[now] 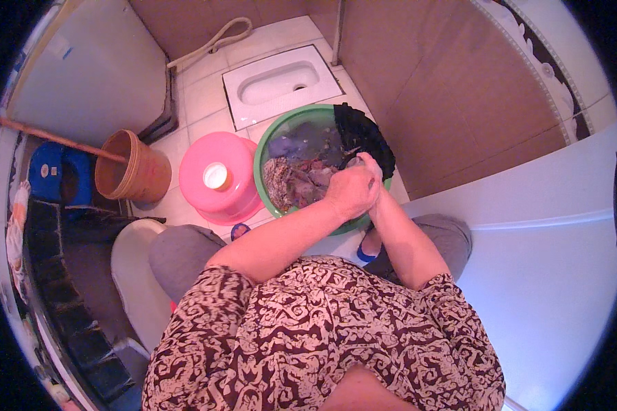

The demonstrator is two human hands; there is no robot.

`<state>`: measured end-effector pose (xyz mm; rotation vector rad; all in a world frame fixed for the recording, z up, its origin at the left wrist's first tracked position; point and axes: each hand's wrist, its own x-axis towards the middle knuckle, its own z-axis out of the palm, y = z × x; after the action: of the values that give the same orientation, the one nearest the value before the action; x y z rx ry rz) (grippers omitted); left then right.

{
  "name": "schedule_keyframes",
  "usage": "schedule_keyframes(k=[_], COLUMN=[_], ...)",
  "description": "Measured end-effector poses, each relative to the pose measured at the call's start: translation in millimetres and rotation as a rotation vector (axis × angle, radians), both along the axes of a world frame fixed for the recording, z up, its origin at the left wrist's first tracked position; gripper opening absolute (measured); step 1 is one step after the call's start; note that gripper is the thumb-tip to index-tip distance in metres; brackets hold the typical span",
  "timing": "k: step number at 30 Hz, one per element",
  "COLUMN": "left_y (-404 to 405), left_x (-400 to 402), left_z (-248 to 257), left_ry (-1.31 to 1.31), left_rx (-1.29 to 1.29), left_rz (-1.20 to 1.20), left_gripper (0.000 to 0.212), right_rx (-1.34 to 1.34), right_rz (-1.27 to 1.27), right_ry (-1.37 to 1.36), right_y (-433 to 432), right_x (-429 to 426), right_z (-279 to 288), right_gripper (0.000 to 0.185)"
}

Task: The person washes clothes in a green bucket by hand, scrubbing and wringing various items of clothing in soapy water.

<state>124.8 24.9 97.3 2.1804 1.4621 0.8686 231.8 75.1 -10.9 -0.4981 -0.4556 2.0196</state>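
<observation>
A green plastic basin (pixel 259 177) of cloudy water stands on the tiled floor before me. A black cloth (pixel 365 136) hangs over its right rim. My left hand (pixel 352 190) and my right hand (pixel 371 167) press together over the basin's near right side. Both are closed at the cloth's near edge, and a dark fold shows by the fingers. The fingertips are partly hidden. Left of the hands, a wet patterned cloth (pixel 277 180) and a brownish-grey cloth (pixel 306 187) lie bunched in the water. A bluish cloth (pixel 285 146) sits behind them, partly under water.
An upturned pink basin (pixel 200 154) with a small white-topped container (pixel 216 175) on it stands at left. Beyond are an orange-brown bucket (pixel 157 174) holding a wooden pole (pixel 67 139) and a blue plastic stool (pixel 46 172). A squat toilet (pixel 283 85) lies ahead, a hose (pixel 221 36) behind it. A tiled wall (pixel 442 103) borders the right.
</observation>
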Motion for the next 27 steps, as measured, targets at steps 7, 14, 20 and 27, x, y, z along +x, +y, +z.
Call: schedule_keyframes(k=[7,14,20,27], left_y=[72.9,49.7,39.6,28.1], left_x=[-85.3,-107.5,-122.8,-135.2], left_z=[-27.7,32.3,14.1,-26.3], left_ry=[0.037,-0.346,-0.441,-0.370], left_rx=[-0.260,-0.580,-0.691,-0.756], left_rz=[0.258,-0.097,-0.335,-0.111], left_gripper=[0.045,0.040,0.044,0.052], right_rx=[-0.194,0.746,0.367,0.006], right_rz=[0.077,0.312,0.137,-0.199], right_ry=[-0.205,-1.288,-0.364,-0.396], right_y=[-25.8,-16.9,-12.9,-5.7], right_x=[-42.6,-23.0,-18.8,12.7], right_z=[102.6,120.3,133.2,149.2], right_gripper=[0.023,0.039,0.024,0.035])
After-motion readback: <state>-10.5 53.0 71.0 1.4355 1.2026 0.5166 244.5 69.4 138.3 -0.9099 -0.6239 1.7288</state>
